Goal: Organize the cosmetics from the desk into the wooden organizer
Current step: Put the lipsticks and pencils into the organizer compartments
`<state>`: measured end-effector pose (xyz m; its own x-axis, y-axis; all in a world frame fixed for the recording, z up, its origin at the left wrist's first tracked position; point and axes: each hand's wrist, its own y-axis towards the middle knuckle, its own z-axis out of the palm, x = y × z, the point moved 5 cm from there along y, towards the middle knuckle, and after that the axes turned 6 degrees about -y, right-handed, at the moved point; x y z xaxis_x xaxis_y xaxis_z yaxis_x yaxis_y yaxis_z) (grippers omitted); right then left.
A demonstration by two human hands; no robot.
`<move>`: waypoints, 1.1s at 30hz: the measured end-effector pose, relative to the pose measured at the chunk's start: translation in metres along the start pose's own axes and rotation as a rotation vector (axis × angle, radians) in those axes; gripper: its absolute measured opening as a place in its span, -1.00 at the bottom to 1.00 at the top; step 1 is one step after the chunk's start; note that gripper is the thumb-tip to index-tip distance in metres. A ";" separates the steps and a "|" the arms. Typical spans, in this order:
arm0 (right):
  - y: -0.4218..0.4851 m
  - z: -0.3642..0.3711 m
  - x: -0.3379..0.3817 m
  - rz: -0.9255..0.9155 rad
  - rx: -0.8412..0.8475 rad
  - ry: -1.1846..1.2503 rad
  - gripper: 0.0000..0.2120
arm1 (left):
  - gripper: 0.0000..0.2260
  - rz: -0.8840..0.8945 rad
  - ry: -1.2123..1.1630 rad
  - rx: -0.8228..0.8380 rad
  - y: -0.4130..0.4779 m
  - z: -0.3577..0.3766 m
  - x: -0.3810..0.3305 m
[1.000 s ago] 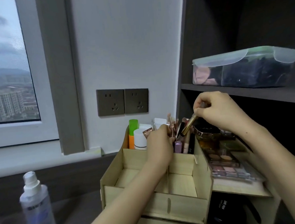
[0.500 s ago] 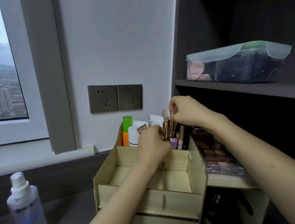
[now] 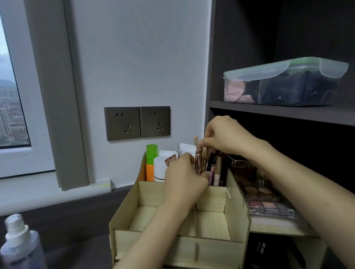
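Through your head camera, your left hand curls its fingers and thumb round the rose-gold tubes, which stand upright in the back right compartment of the wooden organizer. Your right hand pinches the top of a slim gold stick among them. A spray bottle stands on the desk, well to the left.

The left hand hides the bases of the rose-gold tubes.
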<state>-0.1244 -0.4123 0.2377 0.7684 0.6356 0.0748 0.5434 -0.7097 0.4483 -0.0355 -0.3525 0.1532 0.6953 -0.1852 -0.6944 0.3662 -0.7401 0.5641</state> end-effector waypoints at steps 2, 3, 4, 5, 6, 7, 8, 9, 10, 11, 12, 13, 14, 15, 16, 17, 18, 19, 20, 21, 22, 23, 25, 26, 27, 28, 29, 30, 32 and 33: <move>0.003 0.008 -0.001 0.047 0.077 -0.135 -0.62 | -0.73 0.010 0.013 0.004 0.000 0.000 -0.001; 0.002 0.011 0.000 0.058 0.098 -0.183 -0.59 | -0.72 0.013 0.022 0.006 0.000 0.001 -0.001; 0.002 0.014 0.000 0.059 0.115 -0.195 -0.56 | -0.72 0.015 0.030 0.007 0.000 0.001 0.000; 0.001 0.013 0.000 0.053 0.124 -0.163 -0.55 | -0.73 0.019 0.036 0.006 0.000 0.001 0.000; 0.000 0.011 -0.001 0.053 0.120 -0.101 -0.54 | -0.75 0.023 0.037 0.003 0.001 0.001 0.000; 0.000 0.005 -0.004 0.063 0.092 -0.031 -0.54 | -0.78 0.026 0.034 -0.004 0.001 0.001 0.001; 0.001 -0.002 -0.010 0.086 0.038 0.032 -0.56 | -0.80 0.030 0.027 -0.015 0.002 0.001 0.001; 0.002 -0.009 -0.017 0.112 -0.024 0.072 -0.60 | -0.82 0.036 0.017 -0.030 0.002 0.000 0.001; 0.002 -0.014 -0.023 0.136 -0.063 0.076 -0.65 | -0.84 0.045 0.007 -0.045 0.002 0.000 0.001; 0.002 -0.016 -0.027 0.143 -0.067 0.049 -0.72 | -0.86 0.059 0.000 -0.055 0.001 -0.001 -0.001; 0.002 -0.014 -0.029 0.138 -0.037 0.012 -0.78 | -0.87 0.076 -0.008 -0.059 0.001 -0.001 -0.001; 0.003 -0.011 -0.031 0.123 0.010 -0.021 -0.82 | -0.89 0.093 -0.015 -0.057 0.001 -0.001 -0.002; 0.003 -0.005 -0.031 0.111 0.069 -0.048 -0.83 | -0.90 0.107 -0.017 -0.055 0.001 -0.001 -0.003; 0.002 0.000 -0.031 0.109 0.124 -0.059 -0.82 | -0.90 0.120 -0.011 -0.052 0.002 0.000 -0.003; 0.000 0.004 -0.031 0.116 0.164 -0.058 -0.79 | -0.91 0.129 0.005 -0.047 0.003 0.001 -0.002; -0.001 0.006 -0.030 0.119 0.179 -0.057 -0.77 | -0.90 0.135 0.027 -0.038 0.004 0.003 -0.001; -0.001 0.006 -0.028 0.113 0.176 -0.061 -0.75 | -0.89 0.135 0.053 -0.024 0.005 0.005 0.000; 0.000 0.006 -0.026 0.103 0.170 -0.062 -0.74 | -0.88 0.131 0.077 -0.009 0.005 0.007 0.000; 0.000 0.006 -0.023 0.091 0.170 -0.061 -0.72 | -0.88 0.126 0.094 0.005 0.006 0.008 0.001; 0.000 0.007 -0.021 0.081 0.177 -0.058 -0.71 | -0.87 0.126 0.103 0.012 0.006 0.008 0.001; 0.000 0.007 -0.019 0.074 0.190 -0.057 -0.69 | -0.87 0.125 0.107 0.014 0.005 0.009 0.001; 0.000 0.006 -0.019 0.070 0.205 -0.053 -0.67 | -0.88 0.123 0.106 0.011 0.005 0.008 0.000; -0.003 0.005 -0.019 0.069 0.248 -0.029 -0.64 | -0.89 0.110 0.075 -0.019 0.003 0.005 0.001; -0.004 0.004 -0.020 0.073 0.255 -0.005 -0.63 | -0.90 0.102 0.046 -0.041 0.003 0.003 0.000; -0.005 0.002 -0.022 0.082 0.244 0.026 -0.64 | -0.90 0.101 0.019 -0.060 0.002 0.001 -0.001; -0.006 0.000 -0.024 0.089 0.214 0.049 -0.66 | -0.88 0.109 -0.001 -0.067 0.001 0.000 -0.002; -0.006 -0.001 -0.025 0.094 0.175 0.049 -0.67 | -0.85 0.127 -0.013 -0.063 0.001 0.000 -0.004; -0.005 -0.001 -0.026 0.096 0.142 0.031 -0.67 | -0.81 0.148 -0.023 -0.052 0.000 0.000 -0.006; -0.002 0.006 -0.027 0.102 0.160 0.004 -0.66 | -0.76 0.175 -0.039 -0.032 -0.001 0.001 -0.009; -0.001 0.011 -0.027 0.106 0.197 0.000 -0.65 | -0.78 0.180 -0.043 -0.031 -0.001 0.001 -0.010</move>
<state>-0.1417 -0.4322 0.2259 0.8246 0.5545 0.1123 0.5154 -0.8181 0.2552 -0.0434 -0.3505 0.1588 0.7246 -0.3403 -0.5993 0.2580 -0.6724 0.6938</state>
